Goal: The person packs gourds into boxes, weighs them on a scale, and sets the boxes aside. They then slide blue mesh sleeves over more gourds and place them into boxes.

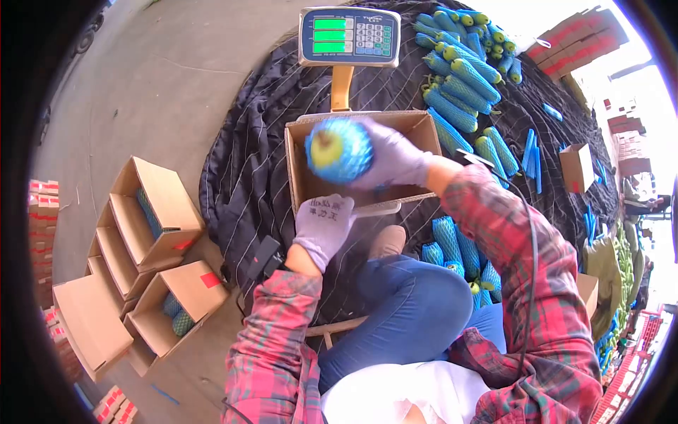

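White cloth over the lap, blue denim knee (417, 304) bent beneath the hands; plaid flannel sleeves, red and grey.

Carton (360, 159): one, brown corrugated cardboard, rectangular, open-topped, standing on the scale platform over a dark quilted cloth (247, 162).

Left hand (323, 225): pale knit glove with printed characters, resting on the carton's near rim, fingers curled over the edge; whether it clamps the rim cannot be told.

Right hand (392, 159): same glove, fingers wrapped around a fruit (337, 150), holding it above the carton's open top.

Fruit: one, round, yellow-green, sleeved in blue foam mesh, crown exposed.

Scale head (349, 35): one, blue panel on a yellow post behind the carton; three green displays, one keypad.

Netted fruit heap (462, 71): many, long blue mesh sleeves, on the cloth right of and beyond the carton. A smaller cluster (455, 251) lies right of the knee.

Side cartons (152, 233): several, open, nested together left of the carton on concrete; two show blue-netted contents.
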{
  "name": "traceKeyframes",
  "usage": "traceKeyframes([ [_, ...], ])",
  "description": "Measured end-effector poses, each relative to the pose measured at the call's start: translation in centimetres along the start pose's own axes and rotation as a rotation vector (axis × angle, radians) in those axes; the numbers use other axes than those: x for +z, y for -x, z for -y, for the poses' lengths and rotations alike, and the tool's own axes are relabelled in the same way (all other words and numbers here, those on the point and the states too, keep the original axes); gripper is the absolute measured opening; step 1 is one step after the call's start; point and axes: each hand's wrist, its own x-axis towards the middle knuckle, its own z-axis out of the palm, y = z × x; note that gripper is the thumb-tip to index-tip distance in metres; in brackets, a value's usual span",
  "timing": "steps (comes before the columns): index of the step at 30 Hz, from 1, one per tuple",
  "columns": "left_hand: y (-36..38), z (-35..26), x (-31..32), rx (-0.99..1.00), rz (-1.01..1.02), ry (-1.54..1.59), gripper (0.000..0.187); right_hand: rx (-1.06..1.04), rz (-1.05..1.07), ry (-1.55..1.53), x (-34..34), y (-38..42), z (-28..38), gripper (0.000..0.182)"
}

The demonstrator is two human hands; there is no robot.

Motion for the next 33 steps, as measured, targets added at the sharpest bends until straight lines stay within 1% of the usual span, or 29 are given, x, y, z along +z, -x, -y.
traceKeyframes([
  [1, 0.0, 0.0, 0.1, 0.013, -0.010, 0.013, 0.021, 0.084, 0.212, 0.107, 0.9, -0.2, -1.7, 0.093],
  [2, 0.1, 0.0, 0.2, 0.006, 0.032, 0.026, 0.021, 0.174, 0.416, 0.212, 1.4, -0.4, -2.9, 0.098],
  [4, 0.3, -0.5, 0.6, 0.013, -0.012, -0.021, 0.021, 0.299, 0.587, 0.289, 3.0, -0.9, -2.8, 0.093],
  [5, 0.3, -0.4, 0.6, 0.013, -0.035, -0.016, 0.021, 0.221, 0.750, 0.403, 5.2, -1.6, -6.1, 0.107],
  [7, 0.1, -0.4, -0.2, 0.006, -0.015, 0.019, 0.021, 0.332, 1.029, 0.572, 8.7, -4.3, -7.0, 0.110],
  [8, -0.1, -0.3, -0.5, 0.004, -0.005, 0.017, 0.022, 0.351, 1.013, 0.607, 10.1, -4.8, -7.8, 0.110],
  [10, -0.8, -0.4, -1.1, -0.036, 0.053, 0.022, 0.022, 0.367, 0.864, 0.635, 12.7, -5.3, -8.7, 0.110],
  [11, -1.0, -0.5, -1.3, -0.066, 0.118, 0.032, 0.021, 0.376, 0.814, 0.639, 13.6, -5.4, -9.2, 0.110],
  [12, -1.1, -0.4, -1.1, -0.056, 0.114, 0.021, 0.020, 0.384, 0.771, 0.642, 14.3, -5.6, -9.4, 0.109],
  [14, -1.0, -0.2, -1.2, 0.008, 0.081, 0.059, 0.021, 0.403, 0.718, 0.647, 14.6, -6.0, -10.4, 0.109],
  [16, -1.1, -0.4, -1.0, -0.045, 0.148, 0.018, 0.014, 0.411, 0.671, 0.634, 14.9, -6.3, -11.1, 0.109],
  [21, -1.3, -1.1, -1.4, -0.042, 0.215, -0.096, 0.020, 0.384, 0.543, 0.550, 12.5, -4.9, -11.0, 0.108],
  [22, -1.4, -1.6, -1.6, -0.070, 0.185, -0.071, 0.020, 0.346, 0.492, 0.507, 10.7, -4.7, -10.1, 0.108],
  [24, -1.0, -1.1, -0.9, -0.070, 0.049, 0.018, 0.020, 0.228, 0.315, 0.412, 5.6, -3.3, -8.1, 0.107],
  [25, -0.9, -0.1, -0.3, 0.002, -0.011, 0.105, 0.020, 0.151, 0.192, 0.377, 1.9, -2.4, -6.6, 0.107],
  [26, -1.6, -1.0, -1.7, -0.065, 0.190, -0.001, 0.022, 0.083, 0.060, 0.364, -2.2, -0.7, -5.0, 0.107],
  [27, -1.9, -1.2, -1.7, -0.047, 0.130, 0.029, 0.024, 0.048, -0.065, 0.372, -6.7, 1.5, -3.6, 0.107],
  [28, -1.7, -1.2, -1.7, -0.032, 0.071, 0.052, 0.026, 0.062, -0.186, 0.392, -11.0, 4.7, -2.7, 0.107],
  [29, -1.6, -1.4, -1.7, -0.060, 0.108, 0.062, 0.028, 0.106, -0.289, 0.418, -14.7, 8.5, -2.4, 0.106],
  [30, -1.8, -1.4, -1.8, -0.086, 0.127, 0.069, 0.030, 0.207, -0.364, 0.458, -17.6, 12.5, -2.9, 0.106],
  [31, -1.7, -1.5, -1.7, -0.030, 0.081, 0.057, 0.036, 0.370, -0.417, 0.491, -20.0, 17.9, -4.1, 0.106],
  [32, -1.5, -1.3, -1.7, -0.053, 0.108, 0.080, 0.046, 0.565, -0.439, 0.520, -21.2, 23.0, -6.1, 0.106],
  [33, -1.4, -1.9, -2.1, -0.007, 0.073, 0.056, 0.051, 0.772, -0.423, 0.538, -21.0, 28.4, -8.0, 0.106],
])
